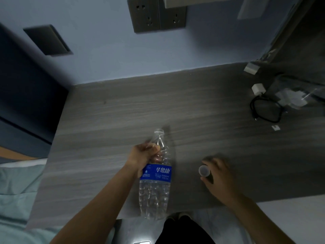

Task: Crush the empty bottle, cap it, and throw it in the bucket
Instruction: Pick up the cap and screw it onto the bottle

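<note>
Here the left hand (pixel 143 156) is wrapped around the upper part of a clear, ribbed plastic water bottle with a blue label (pixel 154 175), fingers closed on the shoulder just above the label, thumb across the front. The bottle is held over the near edge of the grey wood-grain table (pixel 123 111), its open mouth pointing toward the far side and its base toward the person, reaching past the table's near edge. The neck carries no cap and the body looks uncrushed.

To the right, apart from the bottle, the right hand (pixel 219 175) rests on the table near its front edge, motion-blurred. Its fingers curl around a small translucent white plastic cap (pixel 204 170), which sits at the left side of that hand, between the fingertips and thumb; the hand seems to grip it, though blur hides the exact contact.

At the far right corner of the table lie a white charger plug (pixel 258 88) and a looped black cable (pixel 265 110).
</note>
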The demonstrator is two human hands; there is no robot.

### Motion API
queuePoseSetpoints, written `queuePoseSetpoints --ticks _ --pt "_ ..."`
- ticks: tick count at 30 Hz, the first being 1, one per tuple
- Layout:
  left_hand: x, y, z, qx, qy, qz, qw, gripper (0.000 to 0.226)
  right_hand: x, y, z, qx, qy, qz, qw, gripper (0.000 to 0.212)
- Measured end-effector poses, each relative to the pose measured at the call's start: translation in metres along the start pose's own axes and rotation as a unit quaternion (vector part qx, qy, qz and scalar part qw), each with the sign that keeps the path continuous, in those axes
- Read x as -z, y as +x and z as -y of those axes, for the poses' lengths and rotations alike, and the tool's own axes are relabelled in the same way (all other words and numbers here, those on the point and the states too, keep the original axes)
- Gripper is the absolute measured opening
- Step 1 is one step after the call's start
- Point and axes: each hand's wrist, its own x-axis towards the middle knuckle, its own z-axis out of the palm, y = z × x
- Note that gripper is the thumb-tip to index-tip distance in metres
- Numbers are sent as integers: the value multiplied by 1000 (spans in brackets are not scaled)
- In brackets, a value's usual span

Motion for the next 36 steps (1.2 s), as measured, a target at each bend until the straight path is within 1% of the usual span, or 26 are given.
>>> queuePoseSetpoints --ticks 2,5,8,10,12,15,18,20,22,24,27,31,36 --pt "0 -1 1 4 29 4 1000 4 -1 0 2 9 28 -6 1000 38" --pt "0 -3 4 -4 50 10 999 2 0 5 5 17 68 -15 997 33" --pt "3 -6 5 -14 66 30 997 7 7 9 14 -11 160 -31 987 26" --pt "3 -9 4 -27 89 45 995 7 12 13 20 -19 224 -26 974 23" --pt "3 -13 1 -40 122 58 990 13 17 18 26 -15 282 -3 959 24" --pt "1 -20 -2 -51 168 79 981 20 24 24 36 -14 354 36 935 34" --pt "-2 -28 -7 -66 201 109 971 20 32 32 45 -9 399 34 916 42" --pt "-5 -33 -10 -72 224 125 964 19 37 37 49 5 412 36 911 48" --pt "-5 -36 -12 -72 234 134 960 20 42 40 51 24 423 44 905 49" --pt "-5 -38 -13 -73 246 142 956 20 46 41 52 41 431 53 900 43" --pt "-2 -40 -15 -76 270 157 947 11 50 41 50 67 415 66 905 38" --pt "1 -40 -14 -84 297 173 935 11 53 38 49 90 390 106 910 44" --pt "1 -40 -11 -87 318 183 926 11 54 34 47 88 422 159 888 46"
